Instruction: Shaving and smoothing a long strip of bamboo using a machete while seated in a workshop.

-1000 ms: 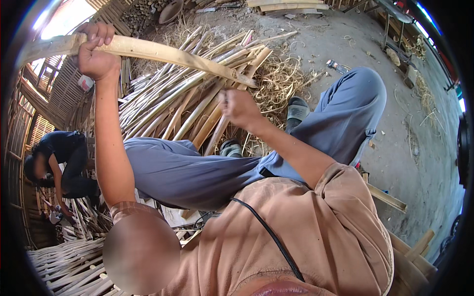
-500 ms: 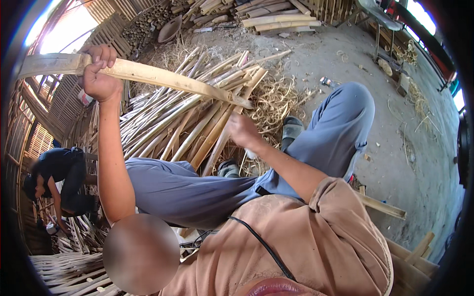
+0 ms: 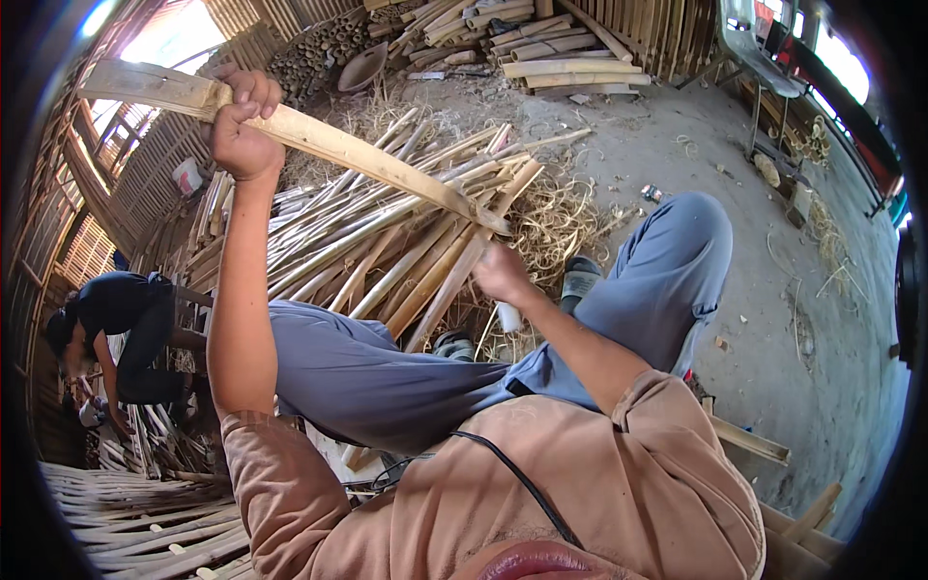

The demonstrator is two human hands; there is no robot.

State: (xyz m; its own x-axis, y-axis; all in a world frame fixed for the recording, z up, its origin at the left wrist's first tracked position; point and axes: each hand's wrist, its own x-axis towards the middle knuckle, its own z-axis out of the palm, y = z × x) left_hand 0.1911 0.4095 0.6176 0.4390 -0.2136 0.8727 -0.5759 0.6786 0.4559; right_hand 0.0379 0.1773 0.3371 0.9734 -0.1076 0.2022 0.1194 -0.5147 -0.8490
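Note:
High on the left, my left hand (image 3: pixel 247 121) is wrapped round a long split bamboo strip (image 3: pixel 362 172) near a node. The strip slopes down to the right, with its far end close to my right hand (image 3: pixel 503 274). That hand is closed, and a white cylindrical handle end (image 3: pixel 509 317) pokes out below the fist. The rest of this tool is hidden by the fingers or too hard to make out. Beneath the strip lies a heap of split bamboo lengths (image 3: pixel 387 256), in front of my bent legs.
Curled shavings (image 3: pixel 565 217) lie beside the heap. Bamboo poles (image 3: pixel 570 68) are stacked at the back, near a shallow basket (image 3: pixel 362 66). At the left, another person (image 3: pixel 126 324) bends over thin strips. A metal-legged chair (image 3: pixel 759 72) stands at the back right.
The view has shifted slightly. My left hand with the bamboo strip appears farther right, and the strip slopes more steeply. My right hand sits slightly lower and to the right, still closed.

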